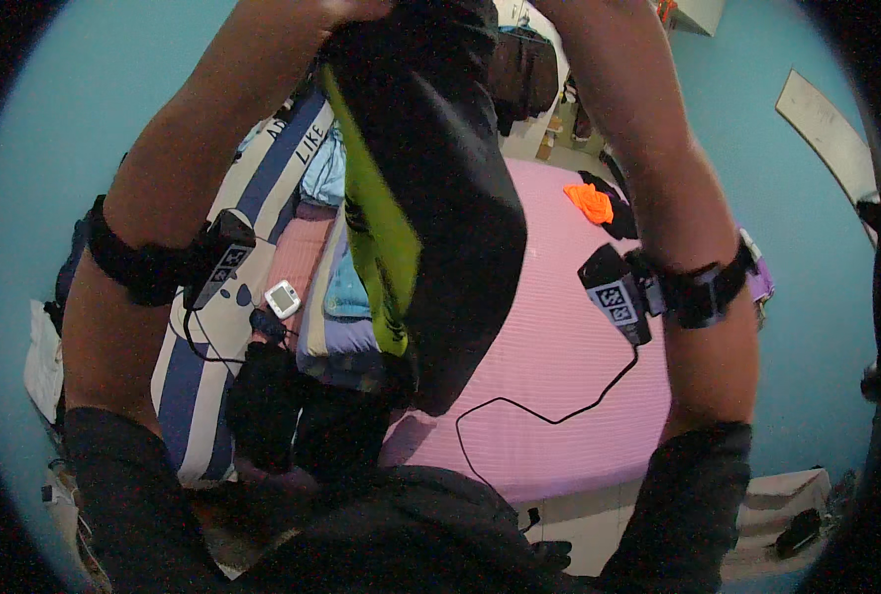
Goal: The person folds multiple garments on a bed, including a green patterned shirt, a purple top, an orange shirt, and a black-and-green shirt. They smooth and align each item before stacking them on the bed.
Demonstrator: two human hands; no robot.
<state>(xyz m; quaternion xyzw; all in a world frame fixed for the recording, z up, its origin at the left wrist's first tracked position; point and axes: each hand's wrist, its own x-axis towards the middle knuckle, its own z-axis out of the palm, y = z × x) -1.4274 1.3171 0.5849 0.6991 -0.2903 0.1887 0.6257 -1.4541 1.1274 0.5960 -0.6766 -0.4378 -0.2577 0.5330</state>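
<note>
A black garment (440, 208) with a lime-green panel (381, 245) hangs in front of me, raised off the bed. Only the lower edge of my left hand (362, 7) shows at the top of the view, against the upper part of this cloth; its fingers are cut off. My right hand lies beyond the top edge, out of view, with just the forearm showing on the right. Below the garment's left side are stacked folded clothes (351, 289) in blue, cream and lilac, partly covered by it.
A pink ribbed sheet (559, 334) covers the bed. An orange cloth (590, 203) lies near its far right. On the left are a striped pillow (188, 401), a pink folded cloth (303, 245) and a small white device (283, 298). Cables run from both arm-strapped units (615, 297).
</note>
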